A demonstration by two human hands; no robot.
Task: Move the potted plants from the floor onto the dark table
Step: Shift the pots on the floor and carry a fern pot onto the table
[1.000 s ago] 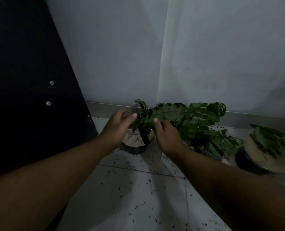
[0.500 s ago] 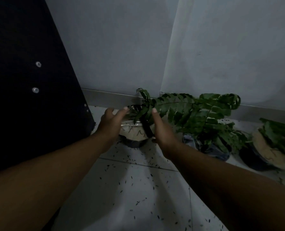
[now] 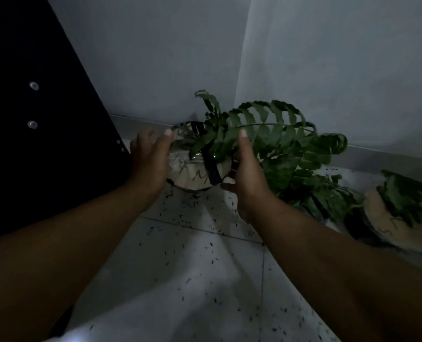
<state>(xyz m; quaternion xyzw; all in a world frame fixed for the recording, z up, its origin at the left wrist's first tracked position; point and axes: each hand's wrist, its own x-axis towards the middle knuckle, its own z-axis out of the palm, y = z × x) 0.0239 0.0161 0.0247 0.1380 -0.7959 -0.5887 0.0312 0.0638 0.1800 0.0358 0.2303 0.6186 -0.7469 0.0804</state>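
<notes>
Now left hand (image 3: 150,159) and right hand (image 3: 248,174), fingers pressed together, are flanking the pot (image 3: 195,174); table edge (image 3: 101,114) crowding left, floor (image 3: 200,267) lying open.

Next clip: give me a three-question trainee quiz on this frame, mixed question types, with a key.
1. True or false: the left hand and right hand sit on opposite sides of the same fern pot.
2. Multiple choice: where is the second fern pot? A) on the dark table B) on the tiled floor at the right edge of view C) in the right hand
3. Fill in: the dark table panel stands to the ___ of the pot between the hands.

Key: 1 true; 2 B; 3 left. Whether the palms already press the pot wall is hard to tell in this dim light.
</notes>
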